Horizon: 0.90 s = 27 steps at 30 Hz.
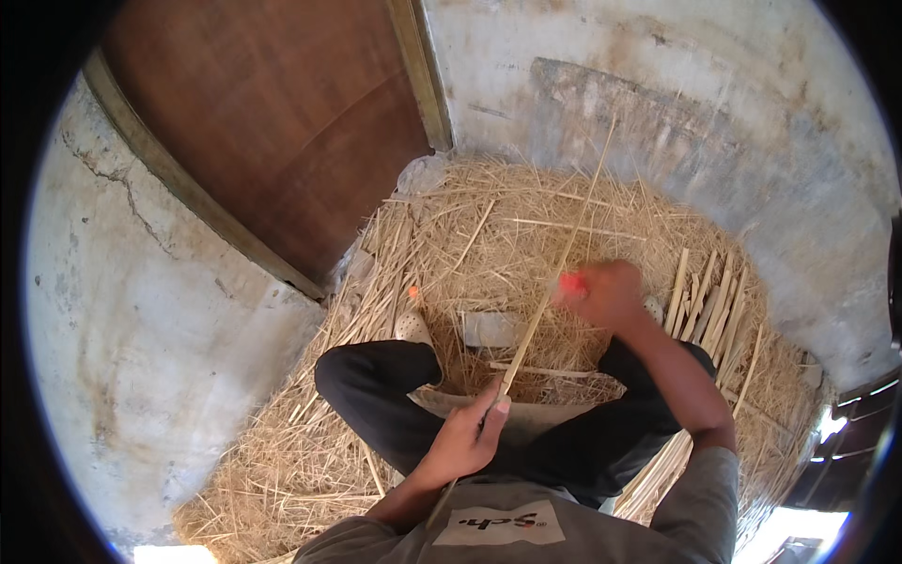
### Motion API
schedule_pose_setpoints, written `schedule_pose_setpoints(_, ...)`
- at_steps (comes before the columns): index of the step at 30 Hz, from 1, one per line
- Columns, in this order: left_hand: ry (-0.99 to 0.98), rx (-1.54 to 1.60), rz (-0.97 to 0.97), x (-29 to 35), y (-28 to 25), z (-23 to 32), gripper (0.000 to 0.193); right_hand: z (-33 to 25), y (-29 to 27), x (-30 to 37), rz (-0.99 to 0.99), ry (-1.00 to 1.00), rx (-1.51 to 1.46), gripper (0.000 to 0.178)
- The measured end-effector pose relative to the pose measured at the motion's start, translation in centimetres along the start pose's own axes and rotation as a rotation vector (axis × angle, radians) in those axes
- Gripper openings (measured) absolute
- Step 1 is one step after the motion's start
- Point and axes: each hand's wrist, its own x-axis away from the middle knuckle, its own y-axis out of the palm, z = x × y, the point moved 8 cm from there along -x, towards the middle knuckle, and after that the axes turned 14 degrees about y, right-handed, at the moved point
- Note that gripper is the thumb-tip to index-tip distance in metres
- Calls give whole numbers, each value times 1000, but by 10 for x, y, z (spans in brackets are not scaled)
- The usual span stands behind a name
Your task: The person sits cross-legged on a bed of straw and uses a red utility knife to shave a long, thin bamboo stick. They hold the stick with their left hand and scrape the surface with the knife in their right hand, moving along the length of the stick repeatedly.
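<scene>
Head view: left grip [470, 434] clamps a slender straw-coloured strip [528, 336] pointing toward one o'clock; right grip [606, 293], clasping a blurred red object [570, 285], is nearer the strip's tip.

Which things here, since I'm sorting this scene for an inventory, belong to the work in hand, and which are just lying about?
In the work:
- long pale strip, in the left hand
- red object, blurred, at the right hand
- perhaps the spare strips

Apparently lying about:
- straw-like litter
- grey block
- small orange item
</scene>
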Motion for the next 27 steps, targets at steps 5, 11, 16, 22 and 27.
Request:
schedule_pose_setpoints(5, 89, 29, 16, -7, -4, -4, 43, 10, -21, -31, 94, 0, 3, 64)
schedule_pose_setpoints(11, -93, 500, -75, 0, 9, -18, 43, -49, 0, 46, -146, -158, -96, 61)
schedule_pose_setpoints(16, -200, 694, -16, -10, 14, -29, 43, -75, 13, 61, -203, -270, -51, 59)
schedule_pose_setpoints(22, -99, 436, 23, -17, 8, -14, 41, -46, 2, 22, -115, -67, 18, 62)
schedule_pose_setpoints(27, -106, 360, 18, -21, 7, -15, 41, -76, 2, 60, -182, -272, -48, 62)
